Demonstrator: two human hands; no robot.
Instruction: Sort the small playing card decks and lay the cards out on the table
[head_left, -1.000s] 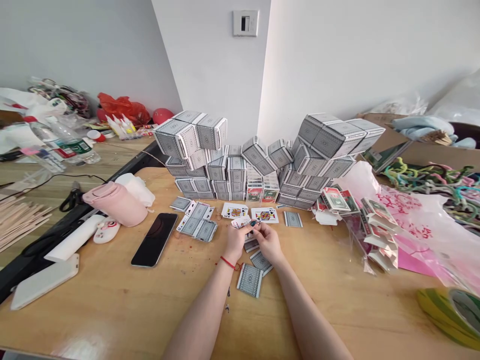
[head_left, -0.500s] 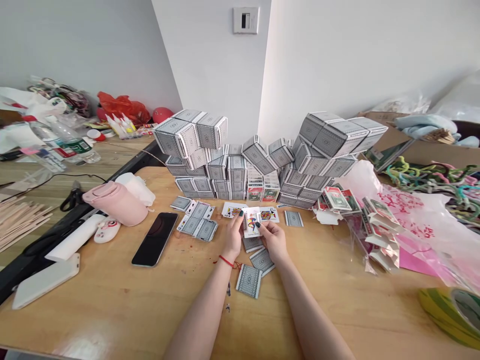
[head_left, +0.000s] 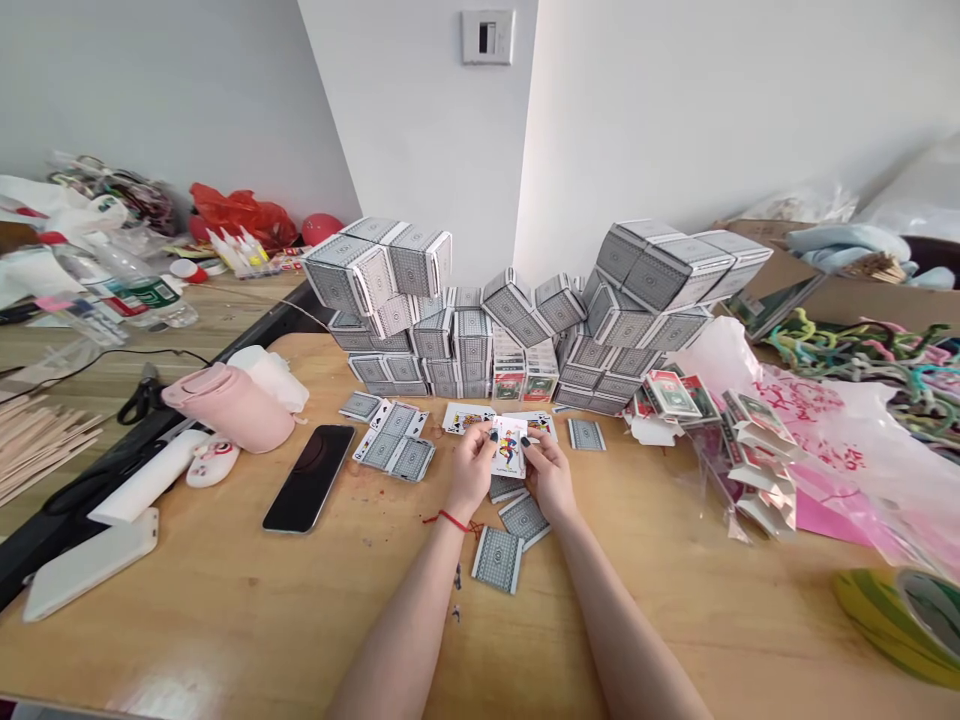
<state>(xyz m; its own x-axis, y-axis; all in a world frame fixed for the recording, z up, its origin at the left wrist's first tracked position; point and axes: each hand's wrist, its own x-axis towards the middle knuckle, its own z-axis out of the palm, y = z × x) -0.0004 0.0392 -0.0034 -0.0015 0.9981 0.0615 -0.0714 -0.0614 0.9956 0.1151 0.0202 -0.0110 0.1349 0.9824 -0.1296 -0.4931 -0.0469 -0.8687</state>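
Observation:
A face-up joker playing card [head_left: 510,452] is held between my two hands above the table. My left hand [head_left: 473,464] pinches its left edge, a red string at the wrist. On the right edge, the thumb and fingers of my right hand [head_left: 548,474] are closed. Whether other cards lie beneath the joker I cannot tell. Just behind it, face cards [head_left: 463,418] lie on the table. Below my hands are folded face-down cards [head_left: 498,560] with grey patterned backs. Further back stands a structure of card-covered blocks [head_left: 472,345], two red-and-green card boxes among them.
A black phone [head_left: 309,479] and folded cards [head_left: 396,440] lie left of my hands, with a pink pouch [head_left: 229,405] beyond. Opened card boxes [head_left: 759,460] and pink plastic [head_left: 832,430] crowd the right. Yellow-green tape [head_left: 874,615] lies at the right edge.
The joker has turned slightly and moved a little right and down. My left hand has shifted its grip on it, with fingers more curled. The rest of the scene stays put.

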